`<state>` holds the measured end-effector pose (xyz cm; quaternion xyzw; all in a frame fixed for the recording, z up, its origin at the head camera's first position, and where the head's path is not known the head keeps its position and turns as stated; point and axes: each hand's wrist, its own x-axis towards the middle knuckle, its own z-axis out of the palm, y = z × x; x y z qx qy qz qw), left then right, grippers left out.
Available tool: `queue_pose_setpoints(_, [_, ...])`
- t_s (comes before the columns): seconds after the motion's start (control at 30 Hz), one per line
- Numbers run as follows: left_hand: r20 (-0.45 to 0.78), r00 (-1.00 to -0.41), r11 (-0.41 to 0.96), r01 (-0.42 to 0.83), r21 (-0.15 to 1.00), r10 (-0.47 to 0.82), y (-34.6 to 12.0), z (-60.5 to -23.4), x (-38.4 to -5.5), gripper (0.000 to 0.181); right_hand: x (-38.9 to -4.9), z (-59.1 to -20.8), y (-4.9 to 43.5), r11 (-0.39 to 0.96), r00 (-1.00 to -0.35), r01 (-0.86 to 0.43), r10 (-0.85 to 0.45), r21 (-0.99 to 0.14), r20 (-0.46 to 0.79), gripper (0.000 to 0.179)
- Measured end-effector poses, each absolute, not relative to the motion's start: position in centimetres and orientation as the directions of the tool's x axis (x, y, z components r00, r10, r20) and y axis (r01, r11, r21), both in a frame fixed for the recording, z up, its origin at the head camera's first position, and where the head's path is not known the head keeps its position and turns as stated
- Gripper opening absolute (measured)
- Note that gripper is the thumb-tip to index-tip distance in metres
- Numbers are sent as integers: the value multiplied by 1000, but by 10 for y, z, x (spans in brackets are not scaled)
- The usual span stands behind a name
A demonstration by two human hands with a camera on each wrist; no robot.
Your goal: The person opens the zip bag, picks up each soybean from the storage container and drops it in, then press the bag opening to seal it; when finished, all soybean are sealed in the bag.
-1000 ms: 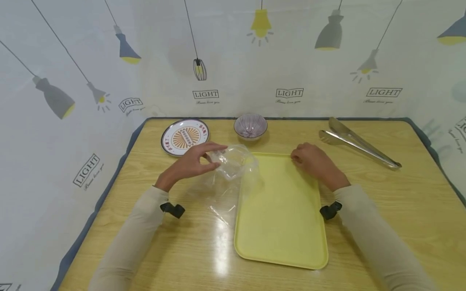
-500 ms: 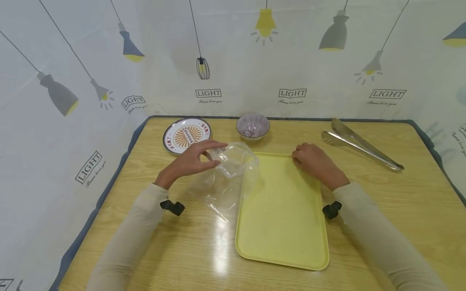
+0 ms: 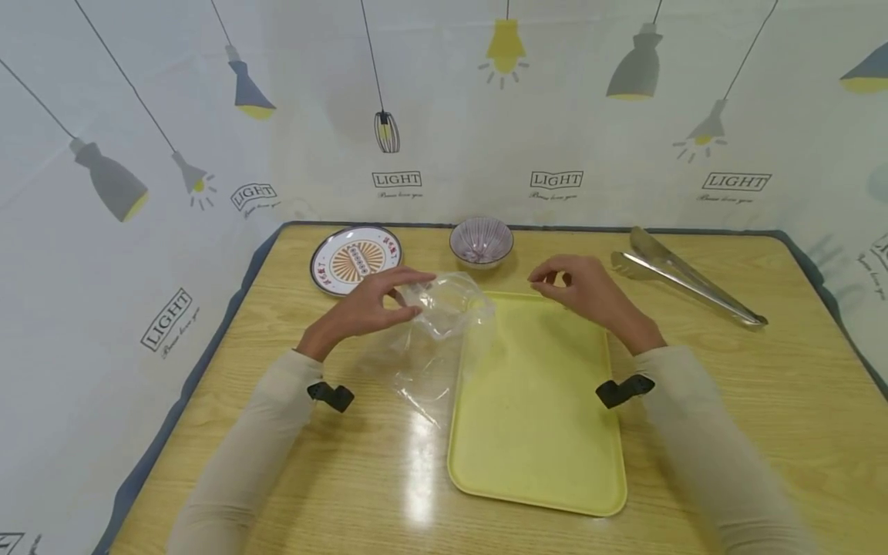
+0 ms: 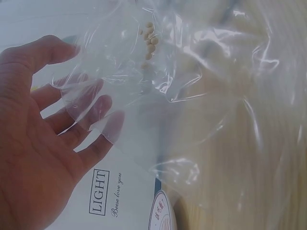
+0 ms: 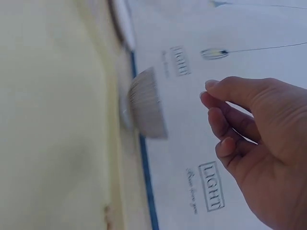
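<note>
Tbl [image 3: 825,416] w/ tray [image 3: 537,408], plate [image 3: 350,258], bowl [image 3: 482,240], tongs [image 3: 687,282]

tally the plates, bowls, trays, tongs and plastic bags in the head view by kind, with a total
Plate: 1
Bowl: 1
Yellow tray: 1
Metal tongs: 1
Clear plastic bag: 1
Total: 5

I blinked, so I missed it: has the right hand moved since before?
Yes. In the head view, the right hand has moved left and slightly farther out, so it is now closer to the bowl.
</note>
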<state>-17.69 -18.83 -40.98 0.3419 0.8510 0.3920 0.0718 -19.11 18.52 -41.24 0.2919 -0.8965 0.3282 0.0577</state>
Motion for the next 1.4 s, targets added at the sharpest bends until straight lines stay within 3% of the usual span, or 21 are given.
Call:
queue_pose_setpoints(0.33, [150,-748,459,539,706,647,-184,-409,-178,54,-184,-384,133,418,-814,-532,-492,-737,308,12])
queue_pose_setpoints(0.8, [169,-733,442,559,702,659,-185,-410,-179,53,-183,-373,93,389,-748,-620,-556,-682,363,11])
queue_pose_setpoints(1.13, [158,-738,448,549,705,656,-185,-409,-180,54,-186,-371,111,422,-764,-621,-513,-660,391,10])
queue_pose_setpoints(1.4, [157,-741,447,544,710,653,-183,-410,-180,55,-194,-383,166,548,-812,-580,-446,-602,376,10])
